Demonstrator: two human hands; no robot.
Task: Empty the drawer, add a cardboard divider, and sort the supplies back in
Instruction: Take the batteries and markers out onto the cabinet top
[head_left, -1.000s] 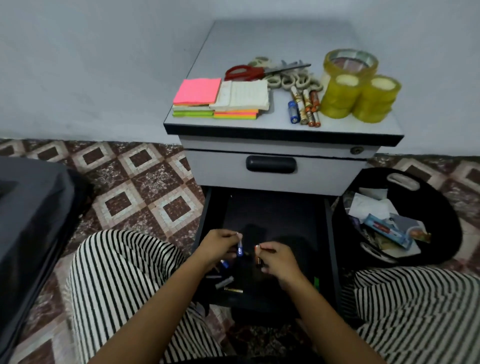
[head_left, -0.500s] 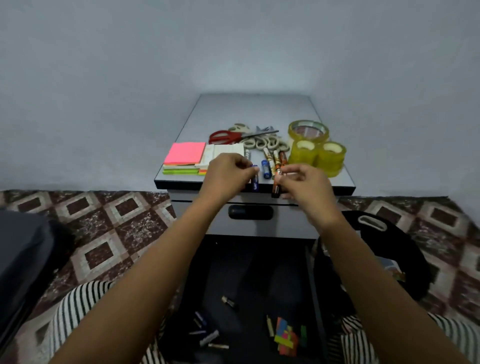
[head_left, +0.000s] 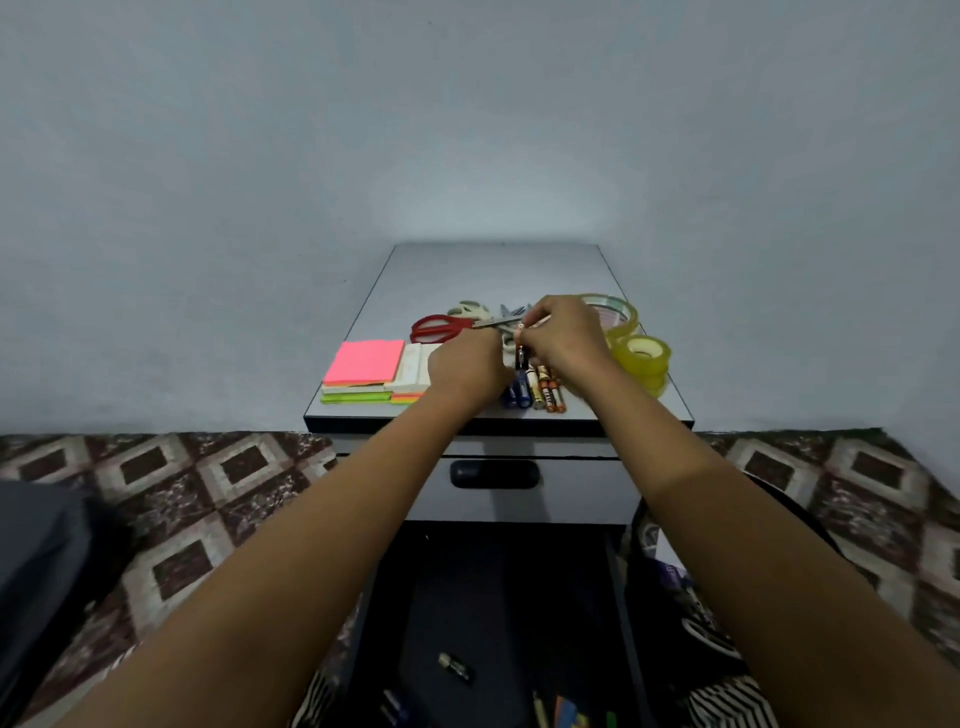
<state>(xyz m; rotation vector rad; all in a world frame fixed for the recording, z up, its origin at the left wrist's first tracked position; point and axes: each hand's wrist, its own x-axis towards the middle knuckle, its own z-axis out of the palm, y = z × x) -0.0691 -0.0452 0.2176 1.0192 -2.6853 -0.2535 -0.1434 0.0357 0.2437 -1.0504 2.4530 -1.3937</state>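
Matt cabinet top (head_left: 467, 270), glossy translucent tape rolls (head_left: 644, 353) at its right edge, paper sticky-note pads (head_left: 366, 361), red plastic-handled, metal-bladed scissors (head_left: 436, 328).

- Wall (head_left: 208, 156): plain, pale blue-grey, filling the whole upper view. It is brightest in a soft patch just above the cabinet and dimmer toward the corners.
- Floor (head_left: 171, 483): tiled in a repeating diamond pattern, with dark maroon marbled centres framed by cream and grey bands. It meets the wall in a straight line on both sides of the cabinet.
- Cabinet (head_left: 493, 270): grey and low, back edge against the wall. The flat top has a black front edge. The grey front panel below carries a black oval handle (head_left: 493, 474).
- Dark grey object (head_left: 36, 561): on the floor at far left, cut off by the frame edge. Its type cannot be told.
- Light: soft and even.
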